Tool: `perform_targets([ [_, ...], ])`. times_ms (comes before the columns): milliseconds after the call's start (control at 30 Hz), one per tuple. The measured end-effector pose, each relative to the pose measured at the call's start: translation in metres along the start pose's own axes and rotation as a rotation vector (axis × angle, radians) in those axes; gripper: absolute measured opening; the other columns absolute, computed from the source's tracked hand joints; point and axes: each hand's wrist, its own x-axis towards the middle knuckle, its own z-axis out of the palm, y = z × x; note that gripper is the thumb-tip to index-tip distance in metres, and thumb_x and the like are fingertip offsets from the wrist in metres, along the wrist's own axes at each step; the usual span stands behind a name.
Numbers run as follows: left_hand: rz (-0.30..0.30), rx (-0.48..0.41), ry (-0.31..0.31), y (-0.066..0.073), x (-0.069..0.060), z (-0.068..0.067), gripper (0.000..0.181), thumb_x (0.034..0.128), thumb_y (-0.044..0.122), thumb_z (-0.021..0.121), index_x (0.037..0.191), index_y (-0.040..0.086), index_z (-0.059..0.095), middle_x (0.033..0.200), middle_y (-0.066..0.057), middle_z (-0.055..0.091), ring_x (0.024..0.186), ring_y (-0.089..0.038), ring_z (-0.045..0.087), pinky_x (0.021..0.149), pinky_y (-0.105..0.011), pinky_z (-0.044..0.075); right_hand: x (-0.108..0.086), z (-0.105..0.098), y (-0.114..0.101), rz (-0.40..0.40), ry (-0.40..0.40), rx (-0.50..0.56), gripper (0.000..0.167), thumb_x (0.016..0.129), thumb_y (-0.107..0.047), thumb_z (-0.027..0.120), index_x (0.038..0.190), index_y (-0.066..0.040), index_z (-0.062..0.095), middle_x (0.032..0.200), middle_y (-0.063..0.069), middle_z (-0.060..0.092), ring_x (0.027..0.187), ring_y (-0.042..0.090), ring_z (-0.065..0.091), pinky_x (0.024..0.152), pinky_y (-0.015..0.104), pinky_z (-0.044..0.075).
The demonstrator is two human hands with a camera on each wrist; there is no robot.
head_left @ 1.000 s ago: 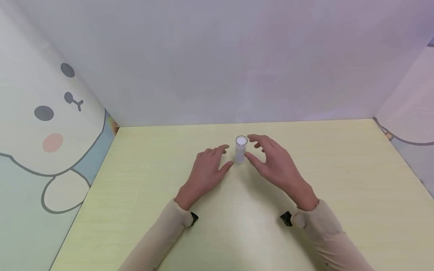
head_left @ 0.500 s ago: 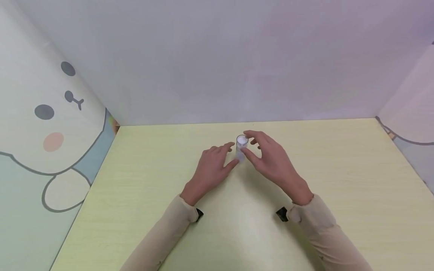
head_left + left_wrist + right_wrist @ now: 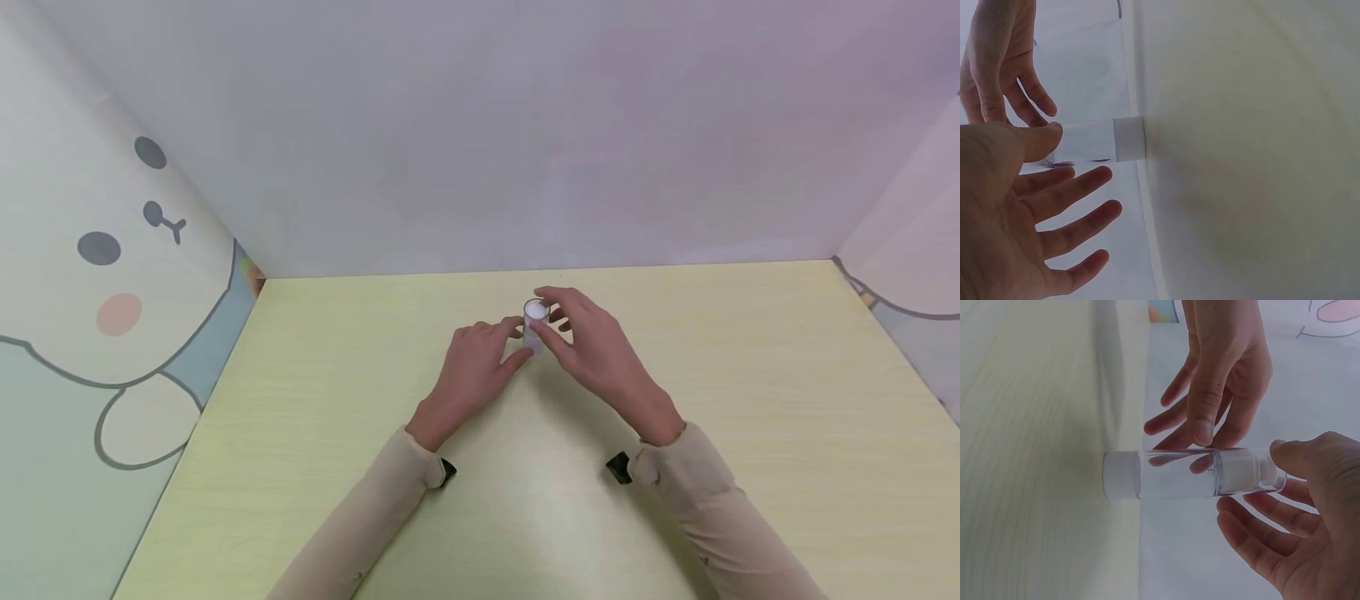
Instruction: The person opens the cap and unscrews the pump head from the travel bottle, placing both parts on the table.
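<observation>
A slim clear pump bottle (image 3: 532, 339) with a transparent cap and a white base (image 3: 1121, 475) stands upright on the table. My left hand (image 3: 474, 371) is at its left side, thumb in front and fingertips behind, lightly holding the lower body. Higher up, my right hand (image 3: 600, 350) pinches the clear cap (image 3: 1266, 470) between thumb and fingers. Some fingers of both hands stand away from the bottle. Through the clear body, left fingertips show in the right wrist view. The white pump part (image 3: 1238, 470) is visible inside.
The pale wooden table (image 3: 337, 358) runs back to a plain whitish wall (image 3: 480, 150). A side panel (image 3: 52, 333) with a cartoon animal face borders the left. Another printed panel (image 3: 915, 225) stands at the right. Dark wrist devices (image 3: 619, 467) show at the sleeves.
Both hands have moved inward to the bottle. The right thumb and fingers have come onto the cap, and the left thumb and fingertips have reached the lower body. The bottle stays upright.
</observation>
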Motion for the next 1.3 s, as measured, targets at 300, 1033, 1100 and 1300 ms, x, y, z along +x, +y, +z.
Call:
perform_targets([
  [300, 0.013, 0.024, 0.044, 0.002, 0.003, 0.001, 0.038, 0.1012, 0.033, 0.069, 0.133, 0.013, 0.065, 0.115, 0.001, 0.079, 0.099, -0.026, 0.072, 0.096, -0.049, 0.052, 0.001, 0.001, 0.000, -0.020, 0.002, 0.046, 0.040, 0.099, -0.011, 0.071, 0.136, -0.001, 0.059, 0.127, 0.012, 0.066, 0.109, 0.027, 0.071, 0.088, 0.038, 0.063],
  [1033, 0.059, -0.035, 0.128, 0.007, -0.010, -0.006, 0.034, 0.0994, 0.033, 0.072, 0.131, 0.020, 0.067, 0.114, 0.003, 0.077, 0.099, -0.022, 0.070, 0.094, -0.047, 0.052, -0.019, -0.006, -0.004, 0.123, 0.096, 0.293, 0.034, 0.097, -0.014, 0.074, 0.130, -0.013, 0.065, 0.125, 0.002, 0.069, 0.109, 0.022, 0.072, 0.087, 0.033, 0.063],
  [1100, 0.073, -0.040, 0.140, 0.008, -0.012, -0.008, 0.034, 0.0991, 0.033, 0.073, 0.130, 0.020, 0.068, 0.113, 0.003, 0.077, 0.098, -0.021, 0.070, 0.093, -0.047, 0.052, -0.021, -0.007, -0.004, 0.150, 0.100, 0.338, 0.034, 0.098, -0.016, 0.074, 0.130, -0.016, 0.065, 0.126, 0.000, 0.069, 0.110, 0.019, 0.072, 0.088, 0.029, 0.062],
  [1300, 0.133, -0.051, 0.197, 0.009, -0.018, -0.012, 0.033, 0.0974, 0.031, 0.075, 0.128, 0.020, 0.070, 0.111, 0.003, 0.077, 0.096, -0.021, 0.072, 0.085, -0.044, 0.056, -0.027, -0.008, -0.002, 0.180, 0.099, 0.464, 0.035, 0.099, -0.015, 0.073, 0.133, -0.016, 0.063, 0.131, 0.000, 0.066, 0.112, 0.015, 0.070, 0.089, 0.022, 0.060],
])
